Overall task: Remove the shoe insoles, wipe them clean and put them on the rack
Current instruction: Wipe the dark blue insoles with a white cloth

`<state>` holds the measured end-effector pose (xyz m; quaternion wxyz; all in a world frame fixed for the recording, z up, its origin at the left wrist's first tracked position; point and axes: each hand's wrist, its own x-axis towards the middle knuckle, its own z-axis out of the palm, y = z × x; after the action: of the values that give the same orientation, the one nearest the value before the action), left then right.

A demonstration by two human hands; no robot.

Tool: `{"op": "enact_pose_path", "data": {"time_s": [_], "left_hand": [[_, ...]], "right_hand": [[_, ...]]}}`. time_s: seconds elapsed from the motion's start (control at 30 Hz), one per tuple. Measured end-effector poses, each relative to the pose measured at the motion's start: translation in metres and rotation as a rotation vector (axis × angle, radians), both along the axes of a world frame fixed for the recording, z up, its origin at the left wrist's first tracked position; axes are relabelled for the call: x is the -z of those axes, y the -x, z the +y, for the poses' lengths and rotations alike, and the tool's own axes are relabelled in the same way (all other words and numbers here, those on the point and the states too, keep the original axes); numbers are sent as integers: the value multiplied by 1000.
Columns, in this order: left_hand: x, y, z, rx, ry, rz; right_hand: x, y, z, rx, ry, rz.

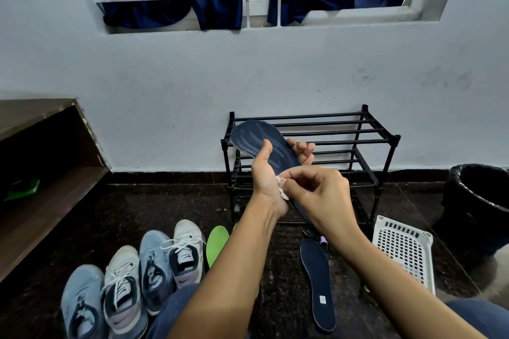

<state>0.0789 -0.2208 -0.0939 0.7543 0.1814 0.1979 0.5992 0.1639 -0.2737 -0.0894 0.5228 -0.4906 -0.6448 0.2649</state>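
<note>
My left hand (pixel 268 173) grips a dark blue insole (pixel 261 140) around its middle and holds it tilted in front of the black shoe rack (pixel 380 140). A small white wipe (pixel 282 190) is pinched in my right hand (pixel 322 192), pressed against the lower part of that insole. Wet streaks show on the insole's upper half. A second dark blue insole (pixel 318 281) lies flat on the floor to the right. A green insole (pixel 217 242) lies beside my left forearm. The rack's shelves hold nothing.
Several sneakers (pixel 132 281) stand in a row on the dark floor at lower left. A white perforated basket (pixel 405 248) and a black bin (pixel 479 201) are to the right. A wooden shelf unit (pixel 46 173) stands on the left. A small purple object (pixel 322 241) lies near the floor insole.
</note>
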Motion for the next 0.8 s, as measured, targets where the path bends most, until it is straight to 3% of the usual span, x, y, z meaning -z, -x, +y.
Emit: {"op": "enact_pose_path", "data": {"time_s": [0.13,0.53,0.8], "left_hand": [[-1,-8,-5,29,-7,23],[2,-19,-13,28,-30,103],[-2,-2,-5,-4,16,41]], "right_hand": [[4,-2,4,84,-33,38],[11,-4,18,386,-207,-100],[3,4,6,99,-38,-49]]}}
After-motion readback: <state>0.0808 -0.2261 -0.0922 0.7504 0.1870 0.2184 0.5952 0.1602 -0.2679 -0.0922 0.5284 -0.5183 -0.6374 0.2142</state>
